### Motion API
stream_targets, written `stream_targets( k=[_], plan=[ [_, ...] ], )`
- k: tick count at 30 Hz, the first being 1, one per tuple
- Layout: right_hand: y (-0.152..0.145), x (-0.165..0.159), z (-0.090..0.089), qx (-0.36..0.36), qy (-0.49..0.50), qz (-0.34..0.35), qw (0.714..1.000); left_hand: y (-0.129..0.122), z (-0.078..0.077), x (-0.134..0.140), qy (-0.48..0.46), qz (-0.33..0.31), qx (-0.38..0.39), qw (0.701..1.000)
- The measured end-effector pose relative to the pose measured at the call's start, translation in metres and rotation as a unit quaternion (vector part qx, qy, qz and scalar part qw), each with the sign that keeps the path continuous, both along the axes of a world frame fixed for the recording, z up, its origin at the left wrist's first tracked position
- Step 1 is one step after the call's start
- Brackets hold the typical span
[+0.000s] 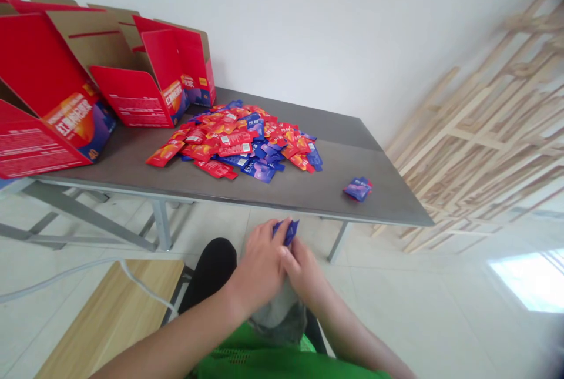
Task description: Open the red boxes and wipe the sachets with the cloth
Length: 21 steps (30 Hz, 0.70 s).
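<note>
A dark table (317,188) stands before us, heaped with red and blue sachets (238,138) beside open red boxes (127,94); on our side of its edge, our left hand (263,255) and right hand (304,267) pinch a blue sachet (289,232)

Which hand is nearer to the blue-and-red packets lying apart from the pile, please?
Right: the right hand is below and left of those packets in the picture; the left hand is farther left.
</note>
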State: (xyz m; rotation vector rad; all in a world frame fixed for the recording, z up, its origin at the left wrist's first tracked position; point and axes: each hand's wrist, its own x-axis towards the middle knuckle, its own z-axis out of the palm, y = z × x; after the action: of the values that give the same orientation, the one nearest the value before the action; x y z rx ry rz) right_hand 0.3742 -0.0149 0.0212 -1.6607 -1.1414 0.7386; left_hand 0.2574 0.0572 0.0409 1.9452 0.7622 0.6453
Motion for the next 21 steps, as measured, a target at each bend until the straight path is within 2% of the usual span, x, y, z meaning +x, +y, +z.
stream_targets(
  k=[1, 3, 5, 7, 10, 12, 14, 16, 17, 18, 19, 21],
  plan=[
    [0.000, -0.001, -0.001, -0.009, 0.030, -0.017, 0.999, -0.003, 0.000, -0.003, 0.025, -0.028, 0.032, 0.999],
    [0.000, 0.005, 0.002, -0.023, 0.101, -0.055, 0.993, -0.007, 0.001, -0.011, 0.044, -0.059, 0.040, 0.997],
    [0.001, 0.015, 0.007, -0.026, 0.186, -0.071, 0.980, -0.004, 0.003, -0.020, 0.046, -0.024, 0.011, 0.999],
    [0.003, 0.025, 0.012, -0.026, 0.260, -0.068, 0.963, 0.002, 0.004, -0.027, 0.051, -0.002, -0.055, 0.997],
    [0.010, 0.035, 0.014, -0.030, 0.324, -0.061, 0.944, 0.008, 0.003, -0.031, 0.019, -0.083, -0.216, 0.973],
    [0.013, 0.044, 0.014, -0.015, 0.330, -0.109, 0.938, 0.009, 0.001, -0.033, -0.027, -0.082, -0.287, 0.954],
    [0.010, 0.053, 0.015, 0.046, 0.292, -0.206, 0.933, 0.008, 0.000, -0.034, -0.058, -0.028, -0.315, 0.947],
    [0.002, 0.057, 0.020, 0.138, 0.207, -0.296, 0.922, 0.007, 0.001, -0.032, -0.071, 0.008, -0.331, 0.941],
    [-0.004, 0.055, 0.022, 0.180, 0.152, -0.317, 0.919, 0.007, 0.002, -0.030, -0.075, 0.018, -0.337, 0.938],
    [-0.009, 0.050, 0.025, 0.212, 0.095, -0.314, 0.921, 0.006, 0.003, -0.027, -0.077, 0.024, -0.337, 0.938],
    [-0.014, 0.042, 0.027, 0.232, 0.039, -0.280, 0.931, 0.006, 0.004, -0.022, -0.081, 0.027, -0.331, 0.940],
    [-0.016, 0.023, 0.028, 0.239, -0.070, -0.139, 0.958, 0.004, 0.005, -0.012, -0.096, 0.022, -0.307, 0.947]
  ],
)
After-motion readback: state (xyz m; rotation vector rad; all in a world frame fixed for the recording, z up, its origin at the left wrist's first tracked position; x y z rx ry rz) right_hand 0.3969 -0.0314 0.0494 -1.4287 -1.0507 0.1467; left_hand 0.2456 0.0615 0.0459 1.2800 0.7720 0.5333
